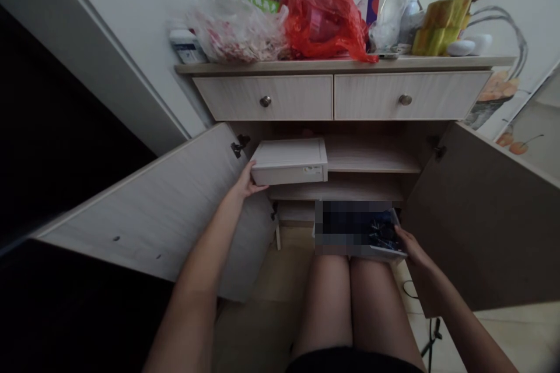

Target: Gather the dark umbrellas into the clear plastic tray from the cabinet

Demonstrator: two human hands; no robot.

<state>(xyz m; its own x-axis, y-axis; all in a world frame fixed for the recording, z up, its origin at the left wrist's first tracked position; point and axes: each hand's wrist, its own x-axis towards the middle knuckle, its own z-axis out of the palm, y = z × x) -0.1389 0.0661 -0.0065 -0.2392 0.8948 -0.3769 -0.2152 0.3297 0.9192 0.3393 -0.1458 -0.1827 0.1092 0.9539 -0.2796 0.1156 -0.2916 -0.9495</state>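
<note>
- On my head feed, left hand (250, 180) gripped the left end of a white lidded box (289, 163), fingers reaching under its bottom edge.
- White box sat level in front of the cabinet's upper shelf (376, 154), left of middle. Small label on its front, right side. Couldn't tell if the shelf bore any weight.
- Right hand (411, 245) was closed on the right end of a clear plastic bin (396, 254), fingers over the rim.
- Bin was at the person's knees, below and to the right of the white box, the two well apart. Couldn't confirm leg contact.
- Dark items (382, 234) showed in the bin's right end; I had the rest pixelated.
- Left door (196, 204) and right door (485, 221) both stood wide open.
- Left drawer (297, 99) and right drawer (367, 96) above were shut, one round knob each.
- Cabinet top (437, 63) carried a red plastic bag (324, 20), a clear plastic bag (240, 29), a white bottle (187, 46) and a yellow package (441, 26).
</note>
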